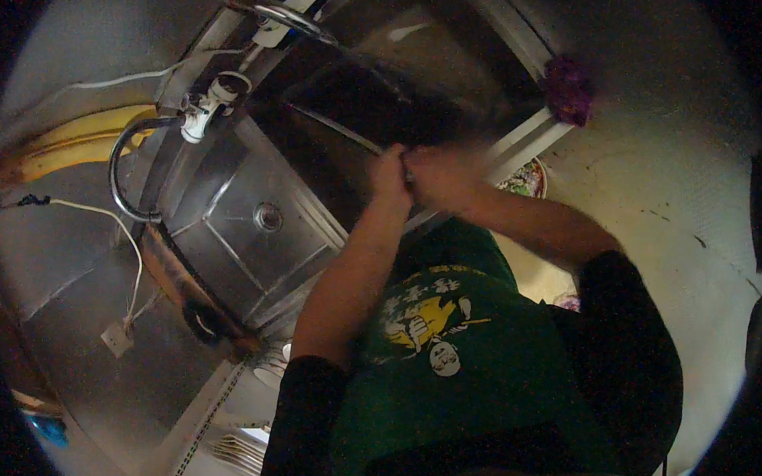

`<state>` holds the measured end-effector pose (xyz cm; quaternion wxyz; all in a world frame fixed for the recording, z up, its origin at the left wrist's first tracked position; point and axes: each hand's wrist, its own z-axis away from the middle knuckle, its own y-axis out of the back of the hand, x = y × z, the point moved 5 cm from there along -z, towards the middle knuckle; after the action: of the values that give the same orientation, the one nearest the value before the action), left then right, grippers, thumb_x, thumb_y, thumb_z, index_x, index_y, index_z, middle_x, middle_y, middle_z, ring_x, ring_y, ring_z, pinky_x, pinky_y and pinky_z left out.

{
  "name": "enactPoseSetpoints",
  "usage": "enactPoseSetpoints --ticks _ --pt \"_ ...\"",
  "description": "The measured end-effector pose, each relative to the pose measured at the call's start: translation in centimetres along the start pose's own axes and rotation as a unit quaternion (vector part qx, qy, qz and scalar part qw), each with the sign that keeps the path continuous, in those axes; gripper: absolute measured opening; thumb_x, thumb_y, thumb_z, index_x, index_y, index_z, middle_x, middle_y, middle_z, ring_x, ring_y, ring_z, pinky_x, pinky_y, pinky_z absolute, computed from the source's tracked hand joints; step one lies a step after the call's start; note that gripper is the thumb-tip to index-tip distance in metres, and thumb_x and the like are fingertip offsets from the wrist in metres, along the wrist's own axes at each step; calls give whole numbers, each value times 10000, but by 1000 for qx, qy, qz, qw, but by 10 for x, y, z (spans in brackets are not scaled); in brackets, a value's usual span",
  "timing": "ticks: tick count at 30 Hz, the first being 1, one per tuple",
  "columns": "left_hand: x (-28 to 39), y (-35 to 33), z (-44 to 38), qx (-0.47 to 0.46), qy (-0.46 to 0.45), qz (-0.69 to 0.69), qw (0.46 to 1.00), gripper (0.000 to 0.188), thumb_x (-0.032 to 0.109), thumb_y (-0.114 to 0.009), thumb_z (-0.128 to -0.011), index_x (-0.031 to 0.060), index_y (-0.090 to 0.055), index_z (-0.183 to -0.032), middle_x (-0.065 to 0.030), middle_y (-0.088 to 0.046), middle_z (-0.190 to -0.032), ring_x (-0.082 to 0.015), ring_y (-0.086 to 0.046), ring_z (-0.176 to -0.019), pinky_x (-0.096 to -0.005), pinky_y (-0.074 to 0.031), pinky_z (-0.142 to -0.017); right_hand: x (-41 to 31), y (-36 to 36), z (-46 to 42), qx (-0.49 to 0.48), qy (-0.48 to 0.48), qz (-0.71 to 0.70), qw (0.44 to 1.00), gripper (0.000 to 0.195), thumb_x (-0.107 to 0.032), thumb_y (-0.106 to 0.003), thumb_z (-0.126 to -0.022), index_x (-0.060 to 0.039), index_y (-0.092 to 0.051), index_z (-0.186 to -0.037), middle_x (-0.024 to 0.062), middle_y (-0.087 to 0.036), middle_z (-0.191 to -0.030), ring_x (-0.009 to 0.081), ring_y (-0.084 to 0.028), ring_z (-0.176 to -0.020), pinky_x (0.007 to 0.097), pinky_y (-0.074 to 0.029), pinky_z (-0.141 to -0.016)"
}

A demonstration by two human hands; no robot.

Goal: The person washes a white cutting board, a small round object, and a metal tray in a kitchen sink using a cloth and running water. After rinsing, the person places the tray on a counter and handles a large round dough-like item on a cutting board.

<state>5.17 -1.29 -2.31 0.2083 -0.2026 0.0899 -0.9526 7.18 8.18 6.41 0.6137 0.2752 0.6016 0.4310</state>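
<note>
My left hand [391,177] and my right hand [445,174] are close together over the near edge of a dark stainless steel sink basin [346,166]. The fingers of the left hand are curled; the right hand is blurred and its fingers are hard to make out. Whatever may be between the hands is hidden. Just beyond them, a thin pale rod or edge [338,128] slants up to the left. A dark, blurred area fills the basin beyond the hands. A thin streak, perhaps water, runs down towards it from a chrome faucet [288,19].
A second basin with a drain [268,217] lies left, beside another curved faucet [119,163]. A purple mesh cloth [566,93] hangs on the right rim. A round container with scraps [528,180] sits below. Stacked plates [237,451] and a pale cable [133,249] are left.
</note>
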Motion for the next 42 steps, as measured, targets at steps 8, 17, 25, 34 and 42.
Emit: enactPoseSetpoints --ticks 8,17,25,34,42 --pt "49 87 -36 -10 -118 -397 910 100 -2 -568 -597 40 -562 -687 -107 -543 -830 -236 -513 -818 -365 -428 -725 31 -12 6 -126 216 80 965 392 -219 -663 -683 -118 -562 -1048 119 -577 -1045 301 -575 -956 434 -511 -724" --pt "81 48 24 65 -72 -37 995 122 29 -553 -523 66 -493 -622 -73 -509 -789 -231 -488 -794 -353 -394 -683 30 -12 -6 -62 139 107 983 205 -131 -584 -692 -73 -642 -880 146 -625 -872 301 -611 -858 422 -521 -709" --pt "116 88 -10 -19 -63 -161 985 59 75 -546 -564 62 -542 -621 -77 -543 -697 -242 -532 -690 -336 -448 -683 42 -15 2 -73 186 14 980 369 -174 -563 -746 -126 -518 -1109 128 -607 -919 310 -627 -820 473 -530 -653" --pt "63 31 43 -129 -50 98 986 346 368 -570 -835 66 -582 -1004 -68 -596 -891 -281 -565 -845 -431 -464 -840 8 8 5 -61 42 -25 997 278 -174 -609 -702 -95 -592 -968 112 -614 -908 309 -625 -790 441 -525 -641" --pt "46 88 2 -13 -54 13 998 70 85 -501 -785 27 -536 -804 -90 -532 -862 -244 -532 -860 -406 -466 -728 -52 -31 -14 -17 125 -71 989 282 -137 -593 -724 -51 -581 -992 135 -594 -976 324 -589 -893 431 -501 -726"
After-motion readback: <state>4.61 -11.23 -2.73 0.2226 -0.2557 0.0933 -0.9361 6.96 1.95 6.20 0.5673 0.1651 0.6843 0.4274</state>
